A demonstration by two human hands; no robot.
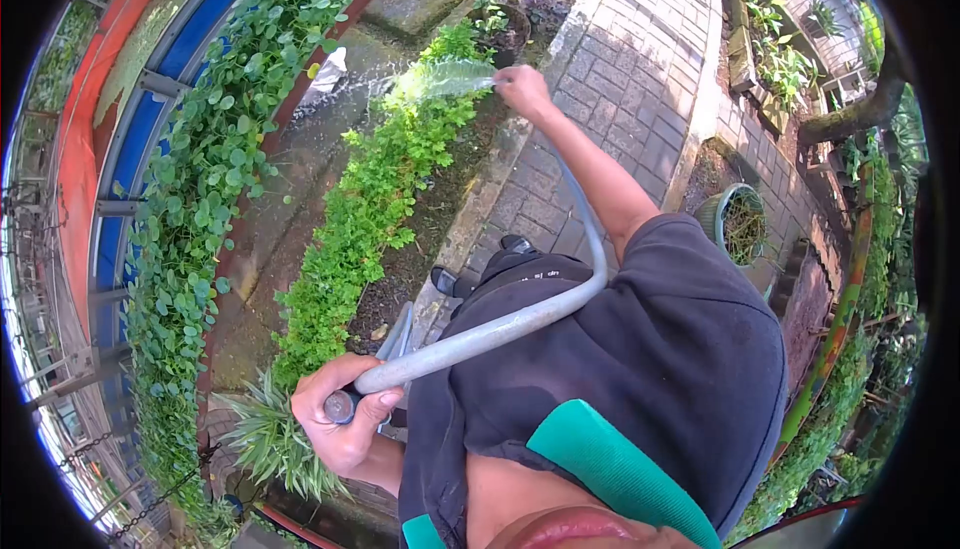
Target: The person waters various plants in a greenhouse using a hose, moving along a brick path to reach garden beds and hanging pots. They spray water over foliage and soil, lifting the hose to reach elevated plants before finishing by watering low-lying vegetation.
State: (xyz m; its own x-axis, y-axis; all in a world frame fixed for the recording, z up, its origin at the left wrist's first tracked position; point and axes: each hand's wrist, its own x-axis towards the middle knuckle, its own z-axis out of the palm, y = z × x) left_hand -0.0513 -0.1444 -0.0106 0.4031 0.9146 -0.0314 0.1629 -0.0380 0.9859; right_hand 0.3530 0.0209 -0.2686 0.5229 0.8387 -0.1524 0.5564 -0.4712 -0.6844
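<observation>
My right hand point(523, 92) is stretched out ahead, its fingers closed round the end of a grey hose. Water point(440, 81) sprays leftward from it over a row of leafy green plants point(370, 184). The hose point(490, 331) loops across my front and under my right arm. Low on the left, my left hand point(335, 439) is wrapped round another stretch of this hose. A dark, round-ended thing point(341, 407) shows within that grip; I cannot tell what it is.
A brick path point(625, 79) with a stone kerb runs beside the plants. Round-leaved plants point(190, 239) grow along a blue barrier point(200, 34) at left. To the right are a green pot point(712, 217) and a planter point(742, 49). A spiky plant point(265, 434) grows near my left hand.
</observation>
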